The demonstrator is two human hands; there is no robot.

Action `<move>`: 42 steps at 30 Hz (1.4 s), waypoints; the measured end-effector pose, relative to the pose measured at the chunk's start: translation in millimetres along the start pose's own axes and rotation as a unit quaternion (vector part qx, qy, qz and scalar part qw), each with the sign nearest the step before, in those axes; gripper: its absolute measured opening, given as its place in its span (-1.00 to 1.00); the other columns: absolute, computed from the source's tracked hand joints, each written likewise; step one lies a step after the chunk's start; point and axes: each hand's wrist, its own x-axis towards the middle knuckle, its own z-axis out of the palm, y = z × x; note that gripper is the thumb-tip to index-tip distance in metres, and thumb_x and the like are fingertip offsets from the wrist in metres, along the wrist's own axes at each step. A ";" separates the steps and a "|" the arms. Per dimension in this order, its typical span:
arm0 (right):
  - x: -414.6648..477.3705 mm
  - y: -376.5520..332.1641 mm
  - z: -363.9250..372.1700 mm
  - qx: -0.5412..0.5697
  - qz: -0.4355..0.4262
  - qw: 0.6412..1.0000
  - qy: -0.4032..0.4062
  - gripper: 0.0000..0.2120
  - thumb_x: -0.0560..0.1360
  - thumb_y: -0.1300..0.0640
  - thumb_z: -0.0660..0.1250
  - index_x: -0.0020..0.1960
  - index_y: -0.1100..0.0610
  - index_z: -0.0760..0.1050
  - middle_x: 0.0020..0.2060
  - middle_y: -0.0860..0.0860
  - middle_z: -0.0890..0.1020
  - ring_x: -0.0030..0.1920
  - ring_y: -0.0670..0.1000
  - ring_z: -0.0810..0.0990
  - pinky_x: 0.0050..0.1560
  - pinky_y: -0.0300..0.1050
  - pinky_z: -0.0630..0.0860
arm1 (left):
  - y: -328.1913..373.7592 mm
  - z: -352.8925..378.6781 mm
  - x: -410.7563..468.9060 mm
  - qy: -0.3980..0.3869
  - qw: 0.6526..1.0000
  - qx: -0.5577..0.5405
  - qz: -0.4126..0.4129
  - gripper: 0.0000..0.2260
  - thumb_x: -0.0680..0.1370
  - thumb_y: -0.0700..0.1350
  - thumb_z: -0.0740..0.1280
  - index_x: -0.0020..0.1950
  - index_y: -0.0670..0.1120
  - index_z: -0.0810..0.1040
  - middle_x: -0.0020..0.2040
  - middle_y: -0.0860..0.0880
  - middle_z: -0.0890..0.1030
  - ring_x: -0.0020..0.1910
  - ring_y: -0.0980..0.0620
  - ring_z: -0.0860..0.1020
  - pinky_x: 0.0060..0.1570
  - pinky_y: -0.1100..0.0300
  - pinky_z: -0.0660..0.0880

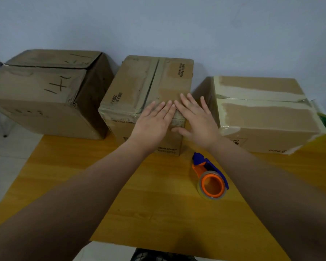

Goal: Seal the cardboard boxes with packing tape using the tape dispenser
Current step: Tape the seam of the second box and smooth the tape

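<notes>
Both hands flat, palms down, side by side, gripping nothing.
Left hand [154, 121] and right hand [197, 119] lie with fingers straight and slightly spread, pointing away from the body; index fingertips almost meet. Right thumb [178, 130] splays toward the left hand; left thumb hidden. Bare left forearm [79, 189] and right forearm [267, 178] reach in from lower left and lower right, converging toward the wrists.

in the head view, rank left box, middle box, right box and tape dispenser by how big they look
1. left box, largest
2. right box and middle box: they look about alike, and the wide lens makes it unsure, so unranked
3. tape dispenser, plainly smallest though nearest the camera
</notes>
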 end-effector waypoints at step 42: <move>90.3 -171.6 6.6 -0.099 0.186 0.978 -0.003 -0.50 0.66 -0.07 -0.20 0.53 0.06 0.14 0.53 -0.02 0.15 0.54 -0.02 -0.01 0.42 0.07 -0.42 | -196.7 28.7 -28.9 0.029 0.941 -0.334 0.051 -0.61 0.67 -0.02 0.04 0.49 -0.05 0.24 0.52 0.00 0.19 0.51 0.08 0.07 0.40 0.27 -0.11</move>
